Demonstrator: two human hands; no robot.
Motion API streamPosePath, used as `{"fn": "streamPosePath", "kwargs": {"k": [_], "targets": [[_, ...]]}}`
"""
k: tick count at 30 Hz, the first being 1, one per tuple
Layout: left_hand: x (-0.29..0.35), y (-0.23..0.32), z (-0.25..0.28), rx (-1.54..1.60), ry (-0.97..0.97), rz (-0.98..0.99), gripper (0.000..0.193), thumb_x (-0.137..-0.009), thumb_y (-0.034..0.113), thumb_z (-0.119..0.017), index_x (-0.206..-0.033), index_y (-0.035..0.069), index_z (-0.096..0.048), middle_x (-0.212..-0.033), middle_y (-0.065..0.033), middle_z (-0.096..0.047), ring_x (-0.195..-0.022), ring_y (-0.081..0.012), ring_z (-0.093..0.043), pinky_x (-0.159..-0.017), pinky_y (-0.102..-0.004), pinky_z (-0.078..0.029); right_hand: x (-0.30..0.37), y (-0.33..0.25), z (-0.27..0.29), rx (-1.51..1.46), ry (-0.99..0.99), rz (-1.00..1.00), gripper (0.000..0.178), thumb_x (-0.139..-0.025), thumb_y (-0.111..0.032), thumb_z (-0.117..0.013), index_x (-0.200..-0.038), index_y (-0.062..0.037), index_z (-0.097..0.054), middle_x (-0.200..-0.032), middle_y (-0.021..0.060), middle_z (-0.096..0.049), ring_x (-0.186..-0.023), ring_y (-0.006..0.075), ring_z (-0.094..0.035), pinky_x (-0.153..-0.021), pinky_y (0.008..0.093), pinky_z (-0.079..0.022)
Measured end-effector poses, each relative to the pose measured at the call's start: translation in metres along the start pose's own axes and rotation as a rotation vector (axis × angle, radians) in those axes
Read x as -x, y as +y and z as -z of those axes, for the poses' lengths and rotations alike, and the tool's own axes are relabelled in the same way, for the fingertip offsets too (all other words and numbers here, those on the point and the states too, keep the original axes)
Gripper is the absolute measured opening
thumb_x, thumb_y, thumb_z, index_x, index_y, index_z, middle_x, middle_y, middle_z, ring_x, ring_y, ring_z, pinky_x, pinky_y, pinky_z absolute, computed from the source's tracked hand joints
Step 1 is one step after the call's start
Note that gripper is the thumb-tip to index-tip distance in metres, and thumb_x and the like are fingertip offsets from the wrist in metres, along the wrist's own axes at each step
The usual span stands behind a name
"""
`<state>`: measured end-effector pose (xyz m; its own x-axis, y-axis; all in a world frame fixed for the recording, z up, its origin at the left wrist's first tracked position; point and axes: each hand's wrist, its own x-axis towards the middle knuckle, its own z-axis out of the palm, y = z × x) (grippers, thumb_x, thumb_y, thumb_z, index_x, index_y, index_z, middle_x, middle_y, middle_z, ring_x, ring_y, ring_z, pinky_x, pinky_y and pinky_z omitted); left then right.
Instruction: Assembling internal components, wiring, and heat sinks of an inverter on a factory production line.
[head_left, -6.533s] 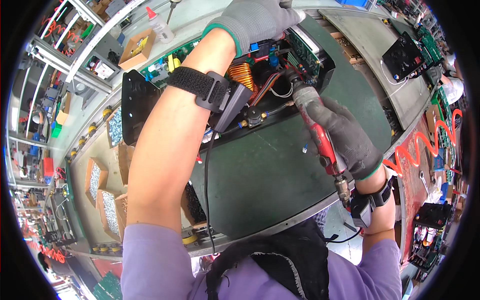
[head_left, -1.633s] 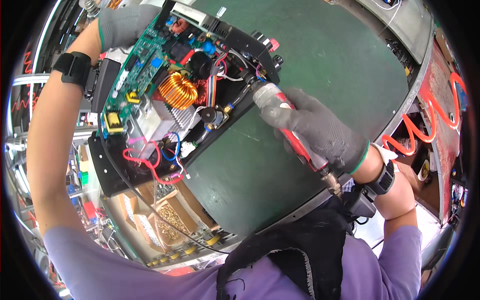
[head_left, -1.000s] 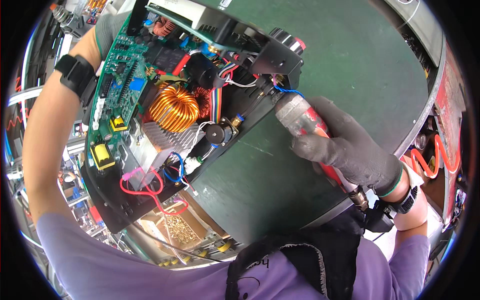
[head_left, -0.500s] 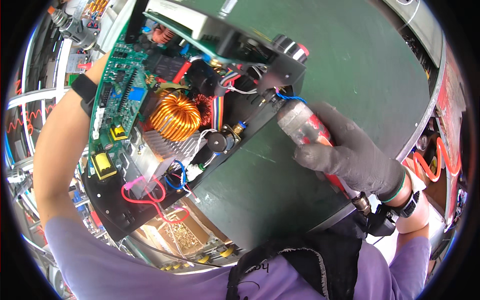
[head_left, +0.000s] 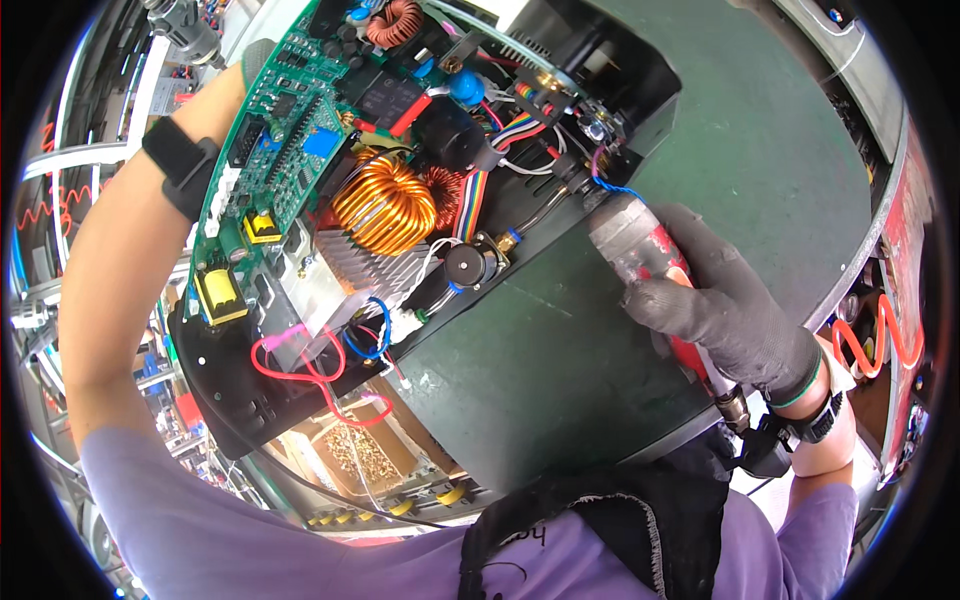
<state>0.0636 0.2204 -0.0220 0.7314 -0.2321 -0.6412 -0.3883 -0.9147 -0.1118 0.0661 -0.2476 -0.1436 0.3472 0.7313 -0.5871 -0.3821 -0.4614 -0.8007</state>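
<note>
My right hand [head_left: 725, 310], in a dark grey glove, is closed round a worn red and grey air ratchet wrench [head_left: 632, 240]. The wrench's head reaches the front end of an opened electronics unit, among its wires. Green circuit boards [head_left: 275, 140], a large copper-wound coil [head_left: 385, 205], a finned heat sink [head_left: 355, 262] and a round black valve [head_left: 465, 265] sit in the unit's black metal chassis [head_left: 225, 400]. My left arm goes round the unit's far left side. Only a bit of my gloved left hand [head_left: 258, 60] shows behind the green board; its fingers are hidden.
The unit rests on a dark green tabletop [head_left: 520, 370]. Below the table's near edge is a box of small brass-coloured parts [head_left: 365, 455]. A power driver [head_left: 185, 30] hangs at upper left. An orange coiled hose [head_left: 880, 345] lies at right. Loose pink wires [head_left: 300, 370] dangle from the chassis.
The unit has shifted right in the picture and its front end has turned, showing more of the inside there. My right hand and the air ratchet wrench have moved slightly right too.
</note>
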Motion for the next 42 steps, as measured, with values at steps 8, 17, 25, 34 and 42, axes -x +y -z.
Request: {"fn": "streamPosePath", "kwargs": {"k": [8,17,25,34,42], "targets": [[-0.01,0.006,-0.008,0.073,0.005,0.025,0.037,-0.085,0.015,-0.056,-0.121,0.006,-0.058,-0.103,-0.0135,-0.066,-0.092,-0.0272,-0.063,-0.078,-0.0369,-0.052,0.001,0.002,0.0,-0.026,0.008,0.04,0.065,-0.078,-0.043,-0.075,-0.122,-0.0009,-0.052,-0.094,0.0073,-0.056,-0.083,0.0138,-0.056,-0.07,0.0304,-0.048],[-0.014,0.012,-0.013,0.151,0.012,0.061,0.036,-0.086,0.015,-0.057,-0.12,0.007,-0.059,-0.102,-0.0124,-0.066,-0.091,-0.0259,-0.063,-0.076,-0.0361,-0.051,-0.001,-0.002,-0.005,0.011,0.026,0.056,0.062,-0.079,-0.04,-0.076,-0.121,-0.0014,-0.053,-0.092,0.0066,-0.057,-0.082,0.0131,-0.054,-0.072,0.0298,-0.046],[-0.016,0.021,-0.012,0.214,0.037,0.095,0.034,-0.086,0.016,-0.057,-0.119,0.007,-0.059,-0.102,-0.0114,-0.066,-0.09,-0.0247,-0.063,-0.075,-0.0353,-0.051,-0.005,0.002,-0.01,0.226,0.116,0.184,0.054,-0.081,-0.036,-0.076,-0.118,-0.0038,-0.052,-0.095,0.0106,-0.06,-0.087,0.0164,-0.057,-0.078,0.0342,-0.048],[-0.027,0.029,-0.014,0.289,0.064,0.119,0.033,-0.087,0.017,-0.057,-0.118,0.008,-0.06,-0.102,-0.0103,-0.065,-0.089,-0.0235,-0.063,-0.073,-0.0344,-0.051,-0.005,0.001,-0.014,0.247,0.152,0.171,0.054,-0.081,-0.036,-0.076,-0.116,-0.0037,-0.052,-0.092,0.0106,-0.06,-0.084,0.017,-0.058,-0.076,0.034,-0.048],[-0.033,0.035,-0.022,0.362,0.083,0.144,0.031,-0.087,0.017,-0.057,-0.117,0.008,-0.061,-0.101,-0.0093,-0.065,-0.088,-0.0223,-0.063,-0.072,-0.0337,-0.05,-0.005,-0.001,-0.012,0.122,0.093,0.125,0.052,-0.081,-0.033,-0.076,-0.116,-0.0035,-0.052,-0.092,0.0095,-0.059,-0.085,0.0167,-0.057,-0.076,0.0339,-0.048]]}}
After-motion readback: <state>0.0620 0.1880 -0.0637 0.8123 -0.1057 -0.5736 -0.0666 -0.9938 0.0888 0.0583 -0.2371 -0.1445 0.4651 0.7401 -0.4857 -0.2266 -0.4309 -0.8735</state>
